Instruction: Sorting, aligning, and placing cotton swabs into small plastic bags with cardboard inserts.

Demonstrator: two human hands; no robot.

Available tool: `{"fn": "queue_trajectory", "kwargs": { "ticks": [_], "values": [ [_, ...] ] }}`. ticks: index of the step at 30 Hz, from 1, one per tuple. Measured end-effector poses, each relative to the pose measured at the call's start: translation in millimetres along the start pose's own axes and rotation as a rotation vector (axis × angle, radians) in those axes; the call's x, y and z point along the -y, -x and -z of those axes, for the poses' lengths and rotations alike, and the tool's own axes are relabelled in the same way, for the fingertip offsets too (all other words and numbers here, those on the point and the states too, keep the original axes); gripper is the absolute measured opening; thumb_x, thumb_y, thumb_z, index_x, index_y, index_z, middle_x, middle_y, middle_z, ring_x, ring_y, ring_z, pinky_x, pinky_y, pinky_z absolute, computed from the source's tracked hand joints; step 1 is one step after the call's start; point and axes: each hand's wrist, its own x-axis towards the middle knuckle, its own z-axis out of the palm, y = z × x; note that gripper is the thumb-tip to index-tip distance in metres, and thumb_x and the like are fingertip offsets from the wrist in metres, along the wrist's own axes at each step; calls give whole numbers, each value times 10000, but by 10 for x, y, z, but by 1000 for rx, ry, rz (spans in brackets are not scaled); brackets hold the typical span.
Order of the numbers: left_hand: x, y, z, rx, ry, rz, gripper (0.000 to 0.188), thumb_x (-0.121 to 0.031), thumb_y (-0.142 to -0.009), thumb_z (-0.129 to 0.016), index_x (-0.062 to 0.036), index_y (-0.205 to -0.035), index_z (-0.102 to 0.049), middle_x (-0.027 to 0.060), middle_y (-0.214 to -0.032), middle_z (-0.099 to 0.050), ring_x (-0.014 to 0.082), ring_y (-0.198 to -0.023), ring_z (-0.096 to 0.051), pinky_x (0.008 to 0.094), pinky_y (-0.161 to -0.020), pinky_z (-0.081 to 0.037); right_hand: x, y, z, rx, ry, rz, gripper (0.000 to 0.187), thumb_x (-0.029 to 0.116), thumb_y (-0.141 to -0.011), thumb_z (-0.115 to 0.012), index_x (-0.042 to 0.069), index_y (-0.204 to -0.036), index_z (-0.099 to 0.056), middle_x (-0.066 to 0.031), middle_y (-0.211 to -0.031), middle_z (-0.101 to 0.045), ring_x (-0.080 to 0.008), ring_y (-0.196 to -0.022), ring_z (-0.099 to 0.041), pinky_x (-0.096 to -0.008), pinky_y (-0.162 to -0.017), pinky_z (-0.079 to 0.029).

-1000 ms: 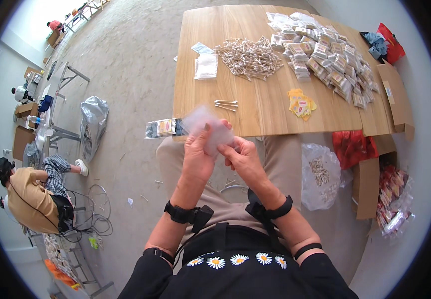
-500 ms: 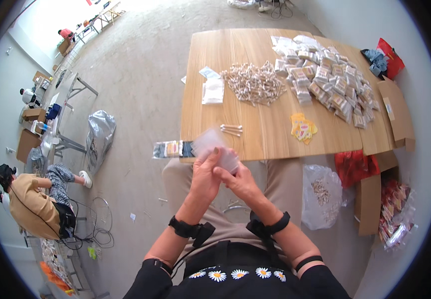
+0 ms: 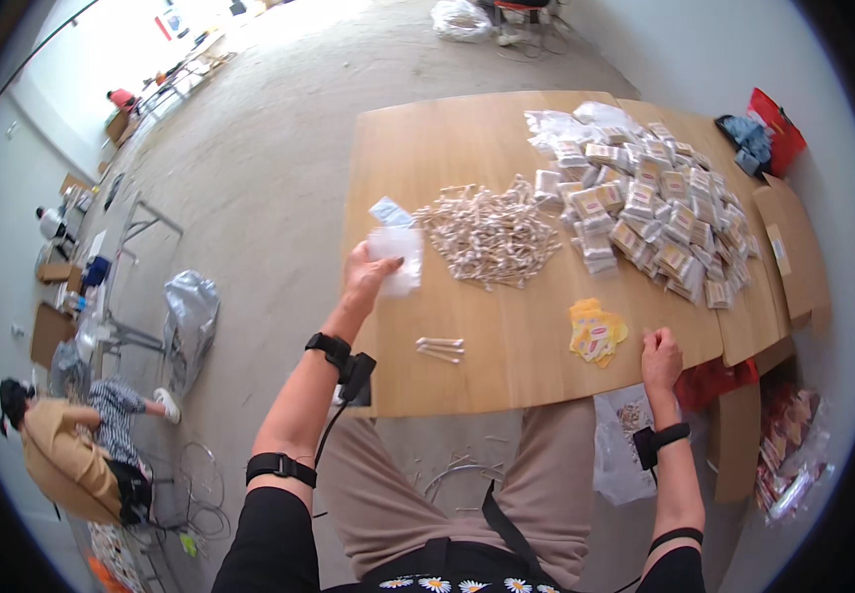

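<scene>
At the table's left edge my left hand (image 3: pixel 366 277) is closed, thumb on top, on a stack of clear plastic bags (image 3: pixel 400 272) that lies on or just over the tabletop. A pale blue-white packet (image 3: pixel 391 211) lies just beyond it. To the right is a heap of loose cotton swabs (image 3: pixel 491 237), and a few separate cotton swabs (image 3: pixel 440 349) lie nearer to me. My right hand (image 3: pixel 660 358) is at the front edge with curled fingers; whatever they may hold is hidden. Yellow printed cards (image 3: pixel 597 333) lie left of it.
Many bagged packs of swabs (image 3: pixel 645 198) are heaped on the wooden table (image 3: pixel 516 381) at the far right. Cardboard boxes (image 3: pixel 793 247) and a bag of swabs (image 3: pixel 625 445) stand beside and below it. A seated person (image 3: pixel 77 445) works at the left.
My hands, together on the clear bags before, have parted. The left carried the bags forward to the table's left side; the right moved to the front edge near the yellow cards. The view shifted.
</scene>
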Motion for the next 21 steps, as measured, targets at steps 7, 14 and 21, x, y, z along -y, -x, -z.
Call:
{"fn": "queue_trajectory", "kwargs": {
  "ticks": [7,14,21],
  "values": [
    [-205,-566,-142,-357,-1222,-137,486,-261,-730,-810,-17,-1110,-631,163,-1022,-686,328,-994,-648,423,-880,-499,20,-108,-40,-138,236,151,265,278,-926,-613,66,-801,-516,-145,-751,-592,-370,-707,-611,-487,-614,-465],
    [-885,-1660,-972,-10,-1034,-354,520,-307,-716,-809,-19,-1124,-661,186,-1131,-656,340,-1078,-615,428,-925,-485,69,-90,22,-118,199,157,246,227,-923,-616,64,-785,-495,-134,-726,-548,-358,-678,-578,-471,-594,-437],
    [-925,-2481,-2541,261,-1018,-431,700,-330,-738,-820,-18,-1313,-573,223,-1296,-598,346,-1179,-590,422,-964,-488,73,-101,122,-71,100,143,255,180,-904,-637,63,-746,-475,-129,-697,-493,-356,-636,-522,-467,-564,-380]
  ]
}}
